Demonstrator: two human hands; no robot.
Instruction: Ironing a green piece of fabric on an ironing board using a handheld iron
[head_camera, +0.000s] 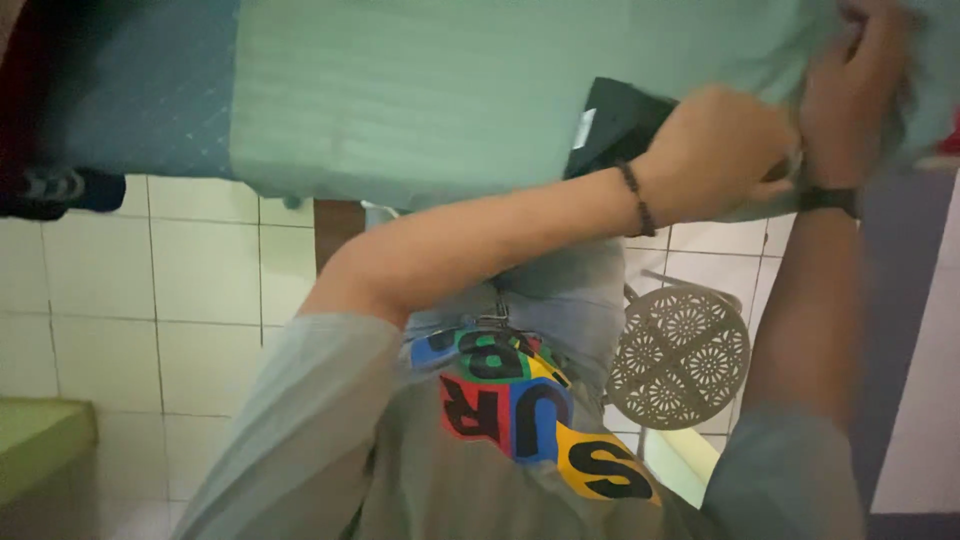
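A large light green striped cloth (430, 90) spreads across the top of the view. My left hand (720, 150), with a dark bead bracelet on the wrist, is closed on the cloth's lower edge at the right. Just beside it lies a black item with a small white tag (610, 125), partly tucked under the cloth. My right hand (860, 80), with a black band on the wrist, grips the bunched cloth a little farther right and higher. Both forearms reach up from my grey printed shirt (500, 420).
A white tiled floor (180, 300) lies below. A round beige perforated metal seat (680, 360) stands near my right arm. A green surface (40, 440) sits at the lower left, a dark teal cloth (130, 90) at the upper left.
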